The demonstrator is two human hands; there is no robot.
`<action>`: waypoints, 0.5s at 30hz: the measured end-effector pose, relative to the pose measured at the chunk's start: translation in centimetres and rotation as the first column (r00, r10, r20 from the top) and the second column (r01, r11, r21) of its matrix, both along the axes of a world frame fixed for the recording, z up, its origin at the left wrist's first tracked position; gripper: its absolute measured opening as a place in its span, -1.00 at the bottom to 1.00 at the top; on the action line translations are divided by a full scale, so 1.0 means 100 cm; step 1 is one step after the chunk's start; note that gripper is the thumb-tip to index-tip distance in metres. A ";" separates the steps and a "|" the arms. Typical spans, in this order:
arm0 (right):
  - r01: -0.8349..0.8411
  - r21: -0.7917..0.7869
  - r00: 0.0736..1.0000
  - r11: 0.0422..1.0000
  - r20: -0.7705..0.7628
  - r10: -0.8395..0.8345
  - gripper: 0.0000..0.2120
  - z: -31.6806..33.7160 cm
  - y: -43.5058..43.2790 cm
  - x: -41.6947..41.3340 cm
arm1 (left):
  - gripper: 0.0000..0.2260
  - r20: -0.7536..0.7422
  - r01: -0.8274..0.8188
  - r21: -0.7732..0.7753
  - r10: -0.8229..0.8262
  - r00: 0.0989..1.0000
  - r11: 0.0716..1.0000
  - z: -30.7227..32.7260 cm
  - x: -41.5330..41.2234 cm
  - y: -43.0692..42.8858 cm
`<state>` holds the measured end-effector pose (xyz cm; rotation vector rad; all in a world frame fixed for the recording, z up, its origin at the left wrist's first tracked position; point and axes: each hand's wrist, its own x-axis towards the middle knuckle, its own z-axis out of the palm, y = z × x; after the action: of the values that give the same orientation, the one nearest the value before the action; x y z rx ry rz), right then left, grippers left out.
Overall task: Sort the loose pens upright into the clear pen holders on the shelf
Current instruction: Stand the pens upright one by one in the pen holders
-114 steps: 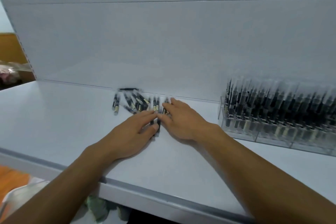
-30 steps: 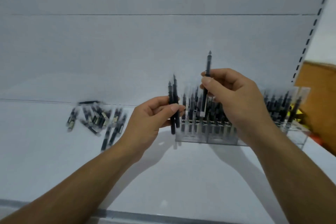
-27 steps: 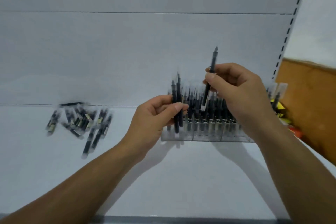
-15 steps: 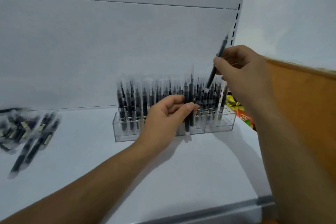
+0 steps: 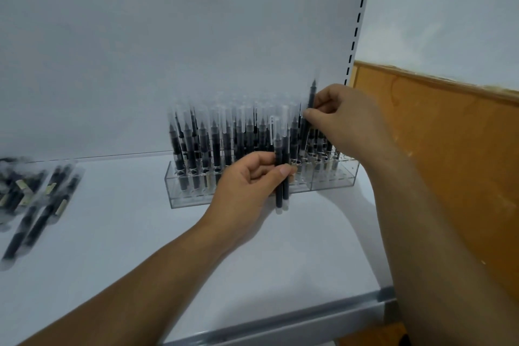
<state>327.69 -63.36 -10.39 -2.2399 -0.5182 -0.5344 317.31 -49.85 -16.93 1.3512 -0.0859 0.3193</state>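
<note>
Two clear pen holders stand side by side against the back of the white shelf, packed with upright black pens with clear caps. My left hand grips two black pens upright just in front of the holders. My right hand pinches one black pen upright over the right holder, its lower part down among the standing pens. A pile of loose pens lies flat at the left of the shelf.
The white shelf has a grey metal front edge. A slotted upright ends the back panel at the right. An orange-brown board stands right of the shelf.
The view has swung right. My right hand has lowered its pen from above the holders down among the standing pens. My left hand still holds its two pens in front.
</note>
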 end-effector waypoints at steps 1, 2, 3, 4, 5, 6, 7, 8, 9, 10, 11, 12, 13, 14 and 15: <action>0.006 -0.001 1.000 1.000 -0.002 -0.006 -0.89 0.001 -0.001 0.000 | -0.91 0.001 0.003 -0.007 -0.003 1.000 1.000 0.001 -0.001 0.000; 0.009 0.003 1.000 1.000 -0.002 -0.009 -0.89 0.001 -0.002 -0.001 | -0.90 0.002 0.008 -0.019 -0.008 1.000 1.000 0.001 -0.001 0.000; 0.010 0.011 1.000 1.000 -0.002 -0.010 -0.88 0.001 -0.002 -0.001 | -0.90 0.001 0.013 -0.028 -0.013 1.000 1.000 0.001 -0.001 -0.001; 0.011 0.020 1.000 1.000 -0.002 -0.011 -0.88 0.000 -0.003 -0.001 | -0.91 0.001 0.015 -0.033 -0.015 1.000 0.999 0.001 -0.001 -0.001; 0.013 0.024 1.000 1.000 -0.004 -0.012 -0.88 0.000 -0.004 -0.001 | -0.91 0.000 0.015 -0.033 -0.015 1.000 0.999 0.001 -0.001 -0.001; 0.016 0.020 1.000 1.000 -0.007 -0.015 -0.88 -0.001 -0.005 -0.001 | -0.91 0.001 0.014 -0.030 -0.014 1.000 0.999 0.000 0.000 -0.001; 0.019 0.009 1.000 1.000 -0.008 -0.019 -0.88 -0.001 -0.005 -0.001 | -0.92 -0.001 0.010 -0.023 -0.010 1.000 1.000 -0.001 0.000 0.000; 0.020 -0.001 1.000 1.000 -0.006 -0.020 -0.88 -0.002 -0.006 -0.002 | -0.92 -0.002 0.008 -0.016 -0.008 1.000 1.000 -0.001 0.001 0.000; 0.019 -0.009 1.000 1.000 -0.002 -0.019 -0.88 -0.002 -0.006 -0.003 | -0.92 -0.004 0.006 -0.012 -0.006 1.000 1.000 -0.001 0.001 0.000; 0.020 -0.016 1.000 1.000 -0.001 -0.020 -0.88 -0.002 -0.006 -0.004 | -0.92 -0.004 0.007 -0.010 -0.007 1.000 1.000 -0.001 0.001 0.000; 0.022 -0.031 1.000 0.999 -0.003 -0.022 -0.89 -0.003 -0.006 -0.004 | -0.92 -0.005 0.007 -0.010 -0.007 1.000 1.000 -0.001 0.001 0.000; 0.022 -0.059 1.000 0.998 -0.009 -0.023 -0.89 -0.004 -0.005 -0.004 | -0.93 -0.005 0.006 -0.011 -0.006 1.000 1.000 -0.001 0.001 0.000; 0.023 -0.095 1.000 0.995 -0.019 -0.025 -0.89 -0.007 -0.004 -0.003 | -0.93 -0.004 0.003 -0.005 -0.003 1.000 1.000 -0.001 0.001 0.000; 0.024 -0.125 0.999 0.992 -0.032 -0.028 -0.89 -0.010 -0.002 -0.003 | -0.93 -0.002 -0.004 0.007 0.004 1.000 1.000 -0.002 0.001 0.000; 0.024 -0.147 0.998 0.989 -0.048 -0.031 -0.89 -0.014 -0.001 -0.002 | -0.93 0.000 -0.007 0.020 0.007 1.000 1.000 -0.002 0.002 0.000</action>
<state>327.49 -63.44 -11.78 -2.3966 -0.5155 -0.4656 317.47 -49.82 -17.15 1.3719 -0.0849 0.3253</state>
